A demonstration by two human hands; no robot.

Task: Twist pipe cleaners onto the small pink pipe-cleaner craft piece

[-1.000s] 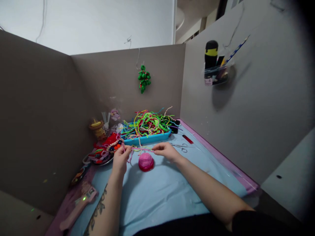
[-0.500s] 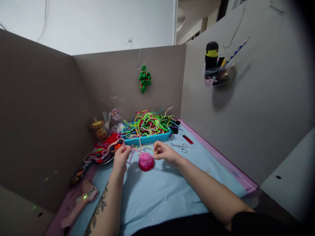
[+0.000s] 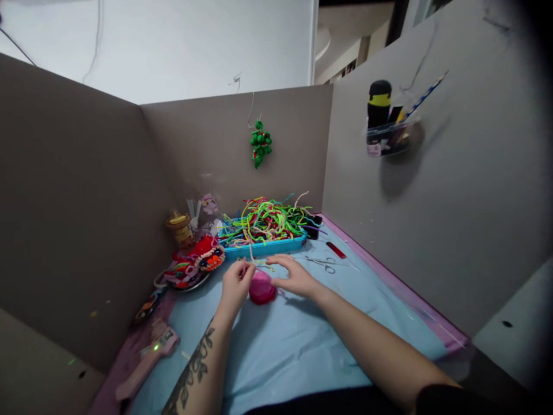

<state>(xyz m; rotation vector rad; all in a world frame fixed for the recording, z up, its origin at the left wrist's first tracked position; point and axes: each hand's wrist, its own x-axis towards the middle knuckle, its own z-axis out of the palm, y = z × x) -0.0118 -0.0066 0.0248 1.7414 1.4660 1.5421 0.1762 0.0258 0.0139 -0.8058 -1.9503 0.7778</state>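
A round pink piece point(image 3: 262, 286) with a dome top and a darker magenta base sits on the blue cloth point(image 3: 276, 340) between my hands. My left hand point(image 3: 237, 281), closed at its left, pinches a pink pipe cleaner point(image 3: 244, 266) whose strand runs over toward the dome. At the dome's right side is my right hand point(image 3: 296, 276), thumb and fingers apart; whether the thumb touches the piece I cannot tell. Behind them a blue tray point(image 3: 268, 249) is heaped with colourful pipe cleaners point(image 3: 272, 222).
Scissors point(image 3: 322, 264) and a red strip point(image 3: 336, 249) lie to the right. On the left are a plate of coloured craft pieces point(image 3: 190, 282) and a pink glue gun point(image 3: 147, 360). Grey panels surround the table; a green ornament point(image 3: 261, 144) and a clear container point(image 3: 389, 141) hang on them.
My right hand has opened from a pinch beside the dome. My left hand has come closer to the dome with the pink pipe cleaner. The whole view has shifted slightly.
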